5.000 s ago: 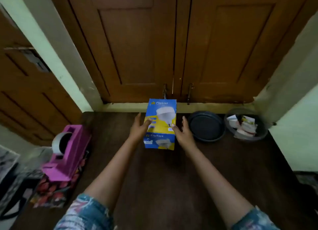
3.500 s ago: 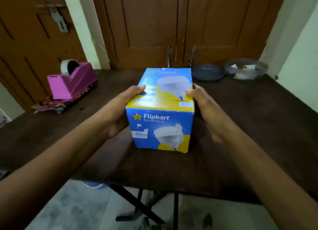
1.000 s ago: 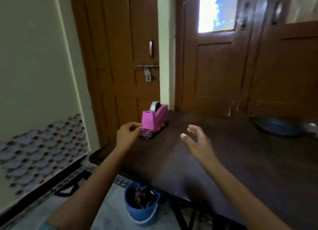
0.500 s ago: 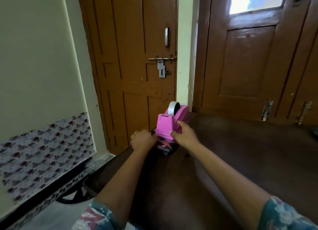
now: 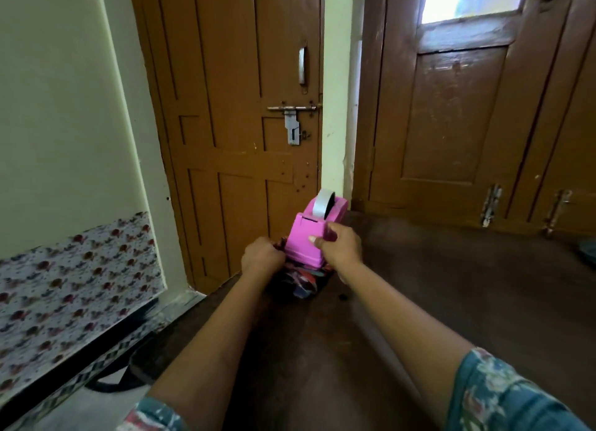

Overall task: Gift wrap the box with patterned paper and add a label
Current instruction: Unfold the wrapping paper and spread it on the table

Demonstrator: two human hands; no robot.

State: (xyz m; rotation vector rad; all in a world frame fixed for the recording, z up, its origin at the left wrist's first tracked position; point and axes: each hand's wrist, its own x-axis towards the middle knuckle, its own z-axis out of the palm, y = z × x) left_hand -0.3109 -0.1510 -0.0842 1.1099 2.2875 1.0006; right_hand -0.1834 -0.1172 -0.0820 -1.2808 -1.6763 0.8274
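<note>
**A:** Where is the patterned paper [image 5: 303,282]?

**B:** At the far left corner of the bench [image 5: 451,301]. It is a folded bundle of red and blue lying under the pink tape dispenser [image 5: 304,242]. Its near end sticks out from below the dispenser's base, toward the person.

**A:** Does the dispenser hold anything?

**B:** A tape roll [image 5: 321,204], grey-white, stands on edge in the well at its far end. Part of it rises above the pink walls.

**A:** What is the right hand [image 5: 343,245] doing?

**B:** It grips the dispenser from the right. The thumb lies across the near face and the fingers [image 5: 335,233] are curled round the right wall.

**A:** And the left hand [image 5: 263,258]?

**B:** It sits just left of the dispenser's base, with the back of the hand toward the camera. Its fingers are curled in tight against the paper's left edge. The fingertips are hidden, so I cannot tell whether they have the paper pinched.

**A:** Is there any other container?

**B:** Toward the far right of the bench there is a dark dish [image 5: 588,253], mostly cut off by the frame. What it holds cannot be seen.

**A:** What stands behind the bench?

**B:** A brown wooden door [image 5: 232,108] with a metal latch [image 5: 292,121] stands beyond the far left corner. More brown door panels run along the far edge. Both forearms reach out over the near edge, each with a flowered teal sleeve [image 5: 503,395].
</note>
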